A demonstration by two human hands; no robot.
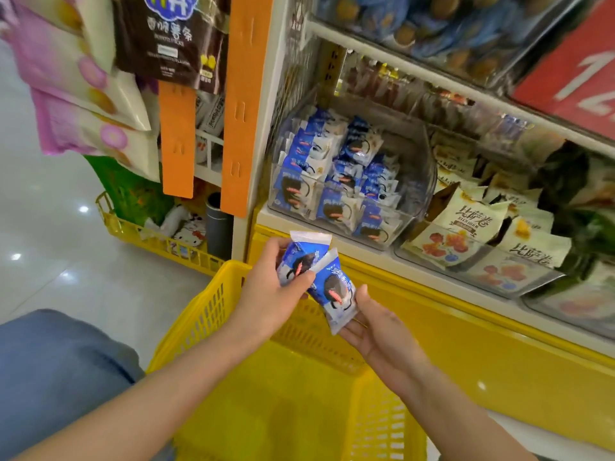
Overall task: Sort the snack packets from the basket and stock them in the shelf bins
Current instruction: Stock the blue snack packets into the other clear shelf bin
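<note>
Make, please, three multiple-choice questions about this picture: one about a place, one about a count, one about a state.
1. Where does the clear bin of blue packets stand relative to the cream-packet bin?
A) to its left B) to its right C) under it
2. How many packets are being held?
A) one B) two C) four
3. The left hand is:
A) empty B) gripping a packet C) resting on the basket rim

Answers:
1 A: the blue packets fill the bin on the left, beside the cream ones.
2 B: the upper packet is in the left hand, the lower packet in the right hand.
3 B: its fingers and thumb curl round the upper packet.
</note>
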